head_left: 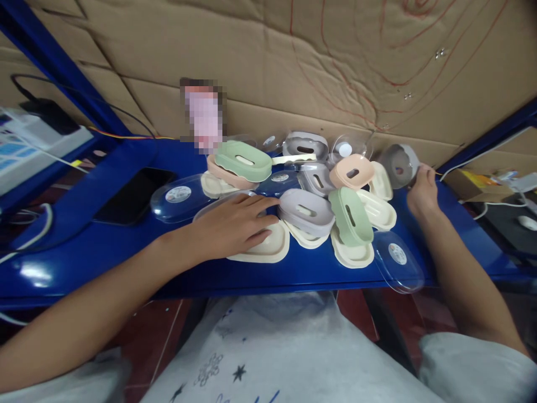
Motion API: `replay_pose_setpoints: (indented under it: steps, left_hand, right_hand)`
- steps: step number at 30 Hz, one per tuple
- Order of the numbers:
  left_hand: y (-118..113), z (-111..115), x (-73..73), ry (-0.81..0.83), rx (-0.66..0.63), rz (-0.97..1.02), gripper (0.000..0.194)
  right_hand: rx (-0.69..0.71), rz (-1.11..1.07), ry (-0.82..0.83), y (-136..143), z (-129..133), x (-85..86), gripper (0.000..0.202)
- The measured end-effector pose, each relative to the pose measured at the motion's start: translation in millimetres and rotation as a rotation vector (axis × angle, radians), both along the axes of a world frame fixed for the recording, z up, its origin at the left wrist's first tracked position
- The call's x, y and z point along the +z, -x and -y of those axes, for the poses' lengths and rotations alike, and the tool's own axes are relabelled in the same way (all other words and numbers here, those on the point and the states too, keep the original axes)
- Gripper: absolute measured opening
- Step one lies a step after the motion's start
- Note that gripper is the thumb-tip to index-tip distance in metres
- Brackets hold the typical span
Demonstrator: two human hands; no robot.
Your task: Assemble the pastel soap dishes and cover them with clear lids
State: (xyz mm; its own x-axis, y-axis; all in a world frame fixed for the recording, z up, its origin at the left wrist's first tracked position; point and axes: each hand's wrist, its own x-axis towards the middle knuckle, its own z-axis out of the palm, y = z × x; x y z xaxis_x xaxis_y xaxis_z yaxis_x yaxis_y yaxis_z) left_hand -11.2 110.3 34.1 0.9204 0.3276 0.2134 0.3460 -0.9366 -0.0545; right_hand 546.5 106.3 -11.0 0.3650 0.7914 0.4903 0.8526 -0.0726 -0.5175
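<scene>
My left hand (237,224) lies palm down with its fingers spread, over a cream oval base (274,246) and a clear lid. Its fingertips reach the edge of a lilac-grey slotted soap dish (306,212). At the right, my right hand (423,193) is closed on the rim of a grey oval soap dish (398,165), tilted up against the cardboard side. Between the hands are a green soap dish (352,215), tilted on a cream base, and a peach one (351,170). Another green dish (244,160) rests on a peach piece farther back.
Clear oval lids with round labels lie at the left (178,194) and front right (399,262) of the blue table (126,263). A black phone (134,196) lies at the left, near cables and a white power strip (46,145). A cardboard wall (268,61) stands behind.
</scene>
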Motion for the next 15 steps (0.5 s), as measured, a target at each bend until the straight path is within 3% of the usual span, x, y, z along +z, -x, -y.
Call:
replay_pose_setpoints:
  steps: [4,8,12,15]
  left_hand:
    - [-0.5,0.2,0.8,-0.019,0.005,-0.022,0.026]
    - [-1.1,0.1,1.9,-0.059,0.003,-0.039,0.028]
    - [-0.9,-1.2,1.0,-0.074,0.005,-0.017,0.027]
    - [0.2,-1.2,0.6,-0.058,0.025,0.039,0.028]
  right_hand:
    - [-0.029,0.018,-0.033,1.7,9.7,12.7,0.057]
    - [-0.002,0.110,-0.058,22.8,36.8,42.4,0.057]
    - [-0.012,0.213,-0.031,64.0,98.5,65.7,0.048]
    - [0.095,0.308,0.198,96.5,158.0,54.2,0.028]
